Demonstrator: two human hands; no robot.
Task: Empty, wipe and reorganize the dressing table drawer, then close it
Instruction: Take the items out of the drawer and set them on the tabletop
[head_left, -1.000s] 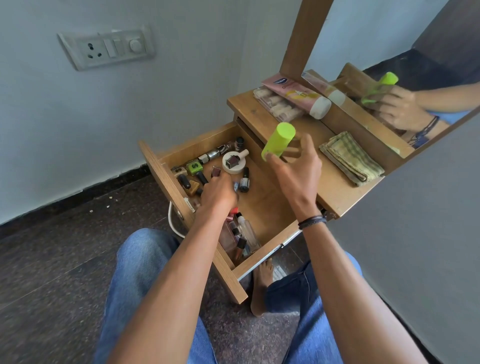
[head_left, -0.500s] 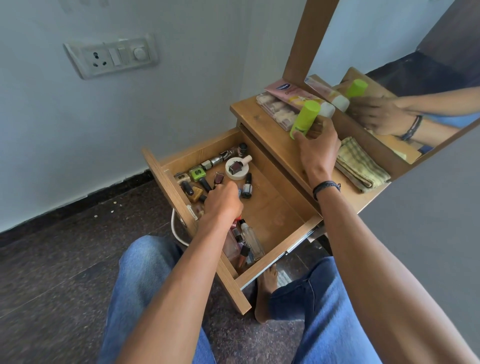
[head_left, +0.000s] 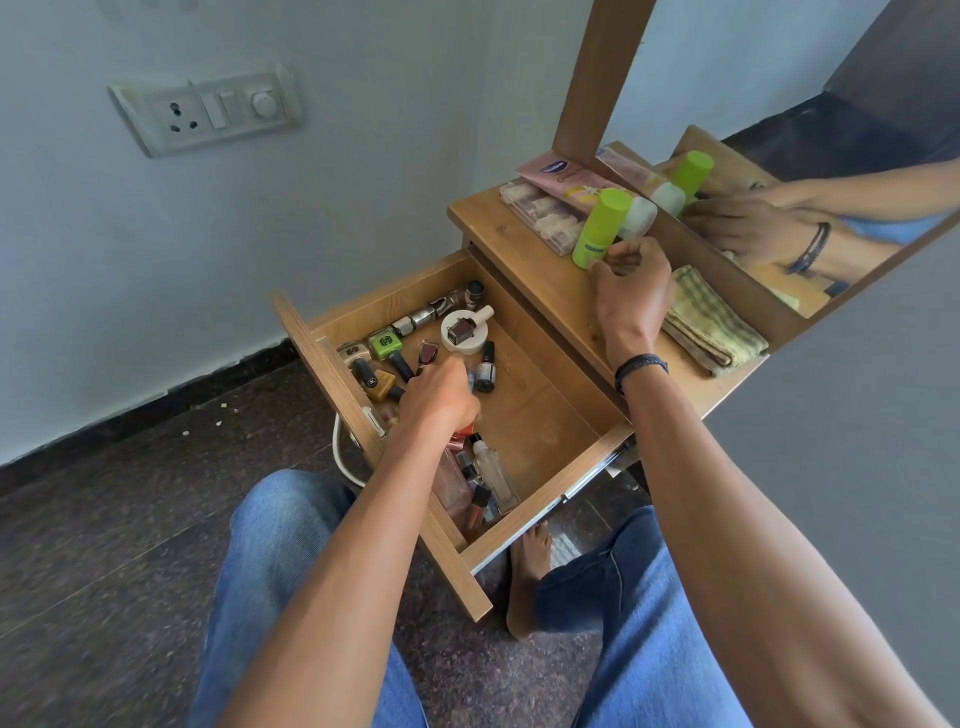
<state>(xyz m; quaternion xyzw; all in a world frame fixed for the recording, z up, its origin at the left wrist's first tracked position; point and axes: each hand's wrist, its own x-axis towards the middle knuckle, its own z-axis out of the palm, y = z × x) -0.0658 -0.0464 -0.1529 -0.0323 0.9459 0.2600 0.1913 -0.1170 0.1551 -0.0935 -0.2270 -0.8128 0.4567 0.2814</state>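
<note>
Now the right hand (head_left: 631, 291) pinches the bottle (head_left: 600, 223) on the desk (head_left: 524, 270); stand it flat before letting go. I cannot tell what the curled left hand (head_left: 439, 397) holds.

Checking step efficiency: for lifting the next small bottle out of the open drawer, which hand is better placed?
Left. The left hand is down inside the drawer, fingers curled over the small bottles, while the right hand holds the green bottle on the tabletop.
</note>
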